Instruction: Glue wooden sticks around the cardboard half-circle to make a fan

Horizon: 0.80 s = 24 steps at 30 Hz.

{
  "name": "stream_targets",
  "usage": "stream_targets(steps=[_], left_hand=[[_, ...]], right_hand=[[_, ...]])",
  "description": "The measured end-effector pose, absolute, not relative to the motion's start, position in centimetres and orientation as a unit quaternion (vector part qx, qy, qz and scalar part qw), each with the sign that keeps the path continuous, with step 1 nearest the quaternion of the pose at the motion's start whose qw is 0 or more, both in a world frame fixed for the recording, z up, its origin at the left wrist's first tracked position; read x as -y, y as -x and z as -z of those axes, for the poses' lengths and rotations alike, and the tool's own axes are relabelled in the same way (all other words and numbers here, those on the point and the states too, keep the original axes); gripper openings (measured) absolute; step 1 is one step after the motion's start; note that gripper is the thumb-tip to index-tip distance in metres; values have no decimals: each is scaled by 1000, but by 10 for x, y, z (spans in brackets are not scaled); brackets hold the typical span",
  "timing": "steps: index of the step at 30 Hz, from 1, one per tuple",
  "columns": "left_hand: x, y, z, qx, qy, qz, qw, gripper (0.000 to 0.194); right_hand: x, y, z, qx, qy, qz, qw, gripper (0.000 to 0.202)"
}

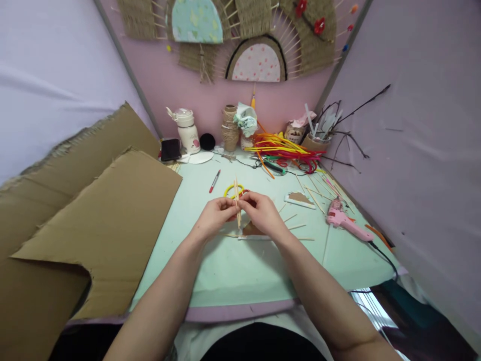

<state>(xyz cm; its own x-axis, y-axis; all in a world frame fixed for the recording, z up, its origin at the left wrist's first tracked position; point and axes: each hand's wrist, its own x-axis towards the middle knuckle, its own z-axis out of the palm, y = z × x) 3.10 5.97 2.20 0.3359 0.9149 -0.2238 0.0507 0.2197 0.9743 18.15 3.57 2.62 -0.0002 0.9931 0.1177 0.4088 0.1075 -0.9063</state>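
Sticks (pixel 236 189) in both hands (pixel 216 214) point up the view (leaning slightly left).

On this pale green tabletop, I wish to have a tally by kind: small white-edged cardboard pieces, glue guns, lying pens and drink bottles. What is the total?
Small white-edged cardboard pieces: 2
Pink glue gun: 1
Lying pen: 1
White drink bottle: 1
Total: 5
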Motion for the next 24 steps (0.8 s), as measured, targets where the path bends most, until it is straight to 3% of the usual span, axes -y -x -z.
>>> stream_targets(steps=[6,13,24], left_hand=[[-60,-27,-24,-481,-534,-356,597,30],[-71,-17,-19,-512,-468,-438,571,25],[-72,-17,-23,-513,-449,-467,564,24]], right_hand=[[-47,-187,-20,569,572,-390,444,20],[-45,-193,-22,670,642,-279,249,13],[-40,-187,-17,692,668,-218,163,10]])
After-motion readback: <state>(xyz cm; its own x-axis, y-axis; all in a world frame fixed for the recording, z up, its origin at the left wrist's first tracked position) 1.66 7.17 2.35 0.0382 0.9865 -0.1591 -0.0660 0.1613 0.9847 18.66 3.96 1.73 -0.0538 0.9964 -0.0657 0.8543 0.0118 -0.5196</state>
